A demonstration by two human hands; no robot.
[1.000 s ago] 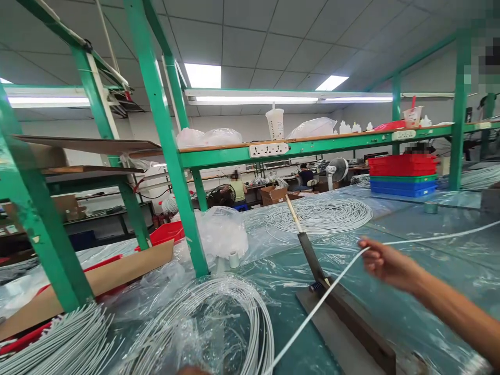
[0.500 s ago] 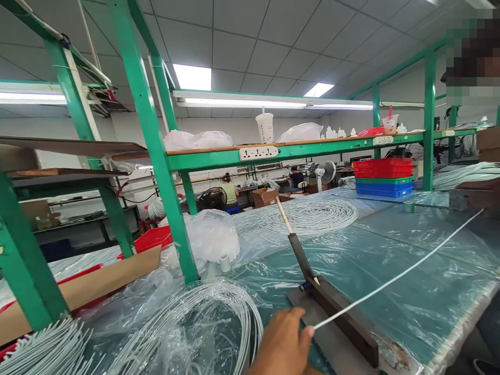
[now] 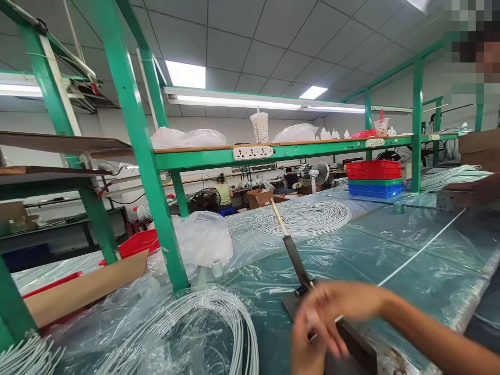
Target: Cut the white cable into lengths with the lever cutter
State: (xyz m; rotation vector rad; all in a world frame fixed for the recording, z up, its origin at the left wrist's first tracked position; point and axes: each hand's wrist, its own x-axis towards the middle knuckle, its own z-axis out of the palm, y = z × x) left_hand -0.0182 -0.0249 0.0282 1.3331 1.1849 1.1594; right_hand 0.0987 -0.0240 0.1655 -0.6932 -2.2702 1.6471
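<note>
My left hand [image 3: 307, 346] is low in front of me, its fingers closed on the near end of a thin white cord [image 3: 420, 249]. Over it, coming in from the right, my right hand [image 3: 339, 304] crosses the cord; motion smears its fingers and the hands overlap. The cord runs away to the far right, where a co-worker's hand [image 3: 474, 185] is near its other end. Partly behind my hands stands a dark metal lever cutter [image 3: 297, 260], its arm raised and tipped with a pale handle.
Coils of white cord [image 3: 250, 333] lie at the near left, with another coil [image 3: 308, 216] farther back. A clear plastic sheet covers the table. Stacked red and blue trays [image 3: 374, 179] stand behind. A green post [image 3: 133, 135] rises on the left, supporting a shelf [image 3: 297, 149].
My right hand has come in from the right, over my left hand and the cord. My left hand has shifted slightly right. The view has turned a little.
</note>
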